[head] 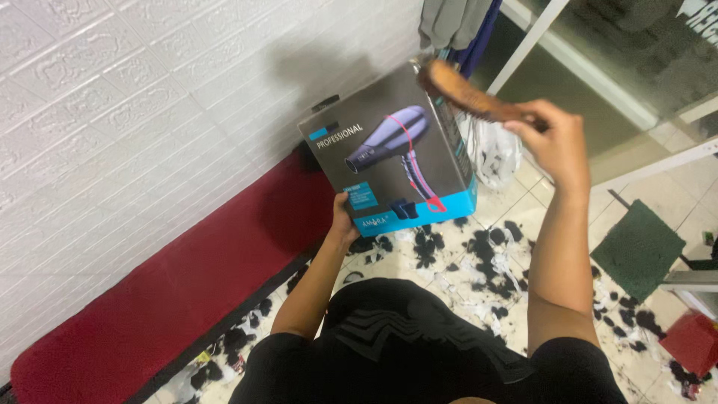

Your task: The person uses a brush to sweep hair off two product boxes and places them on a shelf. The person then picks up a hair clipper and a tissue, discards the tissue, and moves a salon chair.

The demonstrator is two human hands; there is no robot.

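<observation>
Cardboard box [393, 164], grey with a cyan base strip and a purple hair-dryer picture, rests in left hand [342, 218] fingers gripping beneath. Right hand [553, 142] fingers clasp a wooden brush [467, 93] above the box's top corner.

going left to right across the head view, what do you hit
red bench cushion → left hand → hair dryer box → wooden brush → right hand → green mat → small red thing

Tiled floor [677, 146] w/ black hair clippings [493, 265], green mat [638, 249], red bench [179, 292]
</observation>
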